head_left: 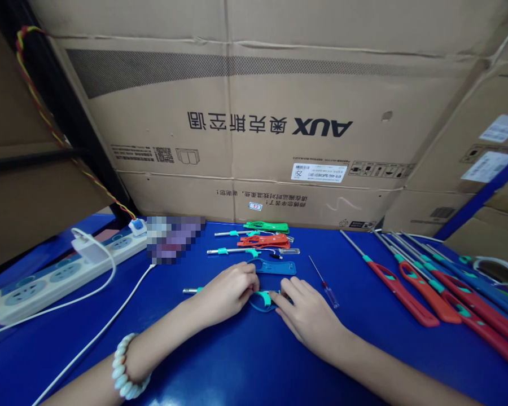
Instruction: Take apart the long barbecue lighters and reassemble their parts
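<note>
A gas lighter with a long metal tube (189, 291), a blue handle part (261, 308) and a teal trigger (266, 297) lies between my hands on the table. My left hand (231, 290) has its fingers bent and pinched on the lighter near the trigger, hiding part of the tube. On the handle's other side, the fingers of my right hand (309, 313) close on the lighter too. Just beyond them lies a separate blue handle shell (281, 267). Farther back are a taken-apart red lighter (266, 242) and a green one (268, 226), their tubes and inner parts exposed.
A screwdriver (330, 294) lies right of my hands. Several assembled lighters (432, 296) and a tape roll (497, 270) are at the right. On the left stand a power strip (63, 273) and a white cable (105, 327). A cardboard box (262, 152) walls the back.
</note>
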The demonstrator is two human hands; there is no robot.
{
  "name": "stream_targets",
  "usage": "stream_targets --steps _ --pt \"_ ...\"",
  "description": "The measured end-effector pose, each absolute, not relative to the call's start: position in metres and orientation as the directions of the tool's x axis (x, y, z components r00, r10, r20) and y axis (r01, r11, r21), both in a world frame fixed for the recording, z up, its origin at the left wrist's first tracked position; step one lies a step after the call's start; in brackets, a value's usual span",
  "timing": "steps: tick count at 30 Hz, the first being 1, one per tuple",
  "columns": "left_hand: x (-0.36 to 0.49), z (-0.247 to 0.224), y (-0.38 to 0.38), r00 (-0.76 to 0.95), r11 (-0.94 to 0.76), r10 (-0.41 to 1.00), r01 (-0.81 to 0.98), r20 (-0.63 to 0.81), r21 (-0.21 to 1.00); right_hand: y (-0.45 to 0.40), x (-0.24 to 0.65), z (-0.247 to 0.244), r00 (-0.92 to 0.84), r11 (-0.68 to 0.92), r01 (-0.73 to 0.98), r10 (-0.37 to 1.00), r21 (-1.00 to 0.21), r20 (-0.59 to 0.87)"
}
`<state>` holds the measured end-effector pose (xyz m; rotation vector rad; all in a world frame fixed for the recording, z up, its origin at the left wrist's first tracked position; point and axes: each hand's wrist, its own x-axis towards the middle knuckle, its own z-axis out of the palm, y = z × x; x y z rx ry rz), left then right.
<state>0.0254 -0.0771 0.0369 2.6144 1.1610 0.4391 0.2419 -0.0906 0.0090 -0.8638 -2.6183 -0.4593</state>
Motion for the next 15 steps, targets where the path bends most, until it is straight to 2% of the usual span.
stream_targets --steps 8,12,15 --pt "0.032 0.039 -0.084 0.579 -0.582 0.811 0.786 0.082 0.209 -0.091 0.24 0.013 -0.704 0.754 0.654 0.576 0.063 0.416" --pt "0.036 0.046 -0.089 0.549 -0.547 0.835 0.818 0.044 0.179 -0.092 0.239 0.011 -0.701 0.744 0.663 0.575 0.087 0.422" --pt "0.039 0.053 -0.093 0.555 -0.553 0.832 0.823 0.021 0.128 -0.093 0.238 0.006 -0.701 0.726 0.67 0.55 0.154 0.454"
